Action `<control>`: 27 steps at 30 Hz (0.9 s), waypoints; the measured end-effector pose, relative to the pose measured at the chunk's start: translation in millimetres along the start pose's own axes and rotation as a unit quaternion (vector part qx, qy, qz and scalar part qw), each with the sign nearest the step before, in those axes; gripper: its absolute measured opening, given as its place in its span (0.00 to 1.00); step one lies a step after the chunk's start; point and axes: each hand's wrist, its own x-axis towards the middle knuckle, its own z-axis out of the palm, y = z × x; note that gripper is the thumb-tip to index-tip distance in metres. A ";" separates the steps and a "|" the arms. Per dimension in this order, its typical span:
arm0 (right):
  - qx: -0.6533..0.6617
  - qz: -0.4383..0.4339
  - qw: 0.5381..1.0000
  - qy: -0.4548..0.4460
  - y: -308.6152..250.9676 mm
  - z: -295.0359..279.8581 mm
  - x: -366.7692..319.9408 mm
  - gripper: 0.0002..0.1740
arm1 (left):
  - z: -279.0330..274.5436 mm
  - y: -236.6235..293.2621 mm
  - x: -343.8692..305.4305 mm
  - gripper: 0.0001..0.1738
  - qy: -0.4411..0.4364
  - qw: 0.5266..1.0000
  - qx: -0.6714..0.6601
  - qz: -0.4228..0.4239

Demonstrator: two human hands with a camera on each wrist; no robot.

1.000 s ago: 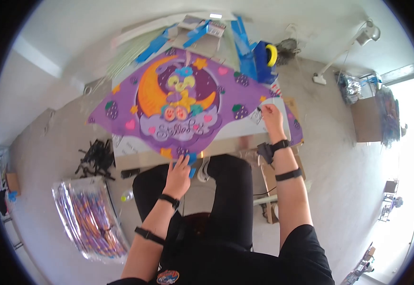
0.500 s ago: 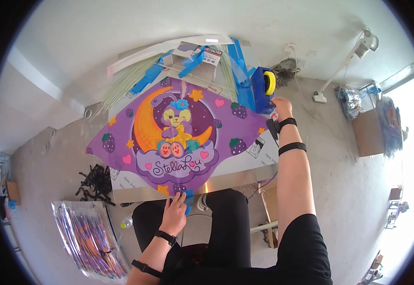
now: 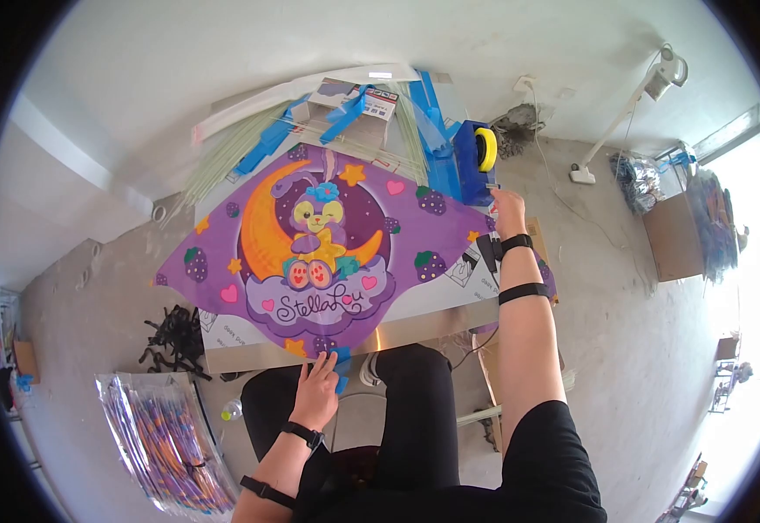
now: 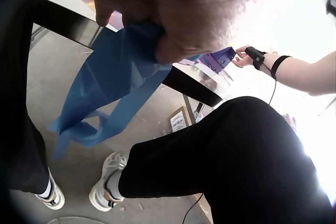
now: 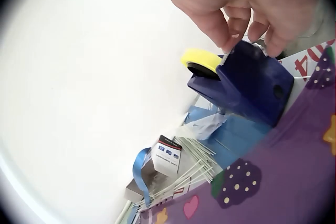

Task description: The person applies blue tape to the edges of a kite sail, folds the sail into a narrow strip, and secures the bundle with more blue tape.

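Note:
A purple kite sheet point(image 3: 210, 213) with a cartoon rabbit and "StellaLou" lettering is spread over the table. At its lower tip, by the table's front edge, my left hand point(image 3: 316, 397) rests with two fingers stretched onto the sheet. A blue plastic strip point(image 4: 100, 82) is caught between that hand's thumb and fingers and dangles below the edge. To the right, my right hand point(image 3: 509, 211) is at the cutter end of a blue tape dispenser point(image 5: 249, 79) with a yellow roll point(image 5: 202, 58). Its fingertips pinch at the serrated edge, where the tape end is mostly hidden.
Thin pale rods point(image 3: 245, 144), a small box point(image 3: 358, 109) and blue strips point(image 3: 432, 122) lie at the table's back. Black straps point(image 3: 175, 331) and a bagged bundle point(image 3: 162, 444) are on the floor at left. Cardboard boxes point(image 3: 676, 222) stand at right.
My right hand has gone from the kite's right corner up to the tape dispenser's cutter end. My left hand has stayed at the lower tip. The head view has shifted.

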 end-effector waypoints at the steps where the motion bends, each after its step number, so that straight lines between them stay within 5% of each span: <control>1: 0.001 0.000 1.000 0.000 1.0 3.7 -1.6 0.07 | 0.6 -0.4 -0.2 0.07 -0.002 1.000 0.000 0.000; 4: -0.002 -0.035 0.998 0.059 40.2 3.7 25.9 0.07 | -0.2 0.0 0.2 0.09 -0.004 1.000 0.005 0.002; 5: -0.197 -0.133 0.967 0.091 48.1 -1.0 34.3 0.09 | 1.7 -0.5 1.0 0.09 -0.007 1.000 0.004 -0.001; 6: -0.383 -0.226 0.889 0.114 48.3 -3.4 32.4 0.11 | 4.2 -2.1 2.9 0.09 0.003 1.000 0.012 0.011; 7: -0.451 -0.220 0.861 0.080 48.7 -9.8 28.6 0.11 | 6.6 -4.6 0.4 0.10 0.010 1.000 0.019 0.016; 9: -0.635 -0.214 0.736 0.099 61.3 -12.0 22.3 0.12 | 1.2 -2.1 0.1 0.11 0.029 0.999 0.023 0.034; 11: -0.446 -0.151 0.879 0.076 46.4 1.5 -14.4 0.11 | 4.8 -3.4 -1.4 0.09 0.048 0.998 0.019 0.030; 12: -0.454 -0.141 0.878 0.052 46.8 9.7 -37.2 0.11 | 6.1 -4.6 -2.0 0.09 0.046 0.998 0.018 0.027; 14: -0.151 -0.087 0.982 -0.072 39.8 27.4 -78.3 0.09 | 8.1 -4.7 -1.7 0.09 0.028 0.999 0.016 0.012; 20: -0.047 0.006 0.960 -0.278 56.0 79.4 -251.5 0.08 | 13.8 -5.1 -0.9 0.09 0.016 0.999 0.029 0.002; 22: -0.021 0.105 0.950 -0.293 59.7 94.4 -303.2 0.09 | 14.9 -5.0 -1.8 0.09 0.013 1.000 0.023 -0.007; 27: -0.086 0.090 0.953 -0.277 98.6 121.0 -352.9 0.13 | 12.7 -4.1 -1.1 0.10 0.000 1.000 0.019 -0.014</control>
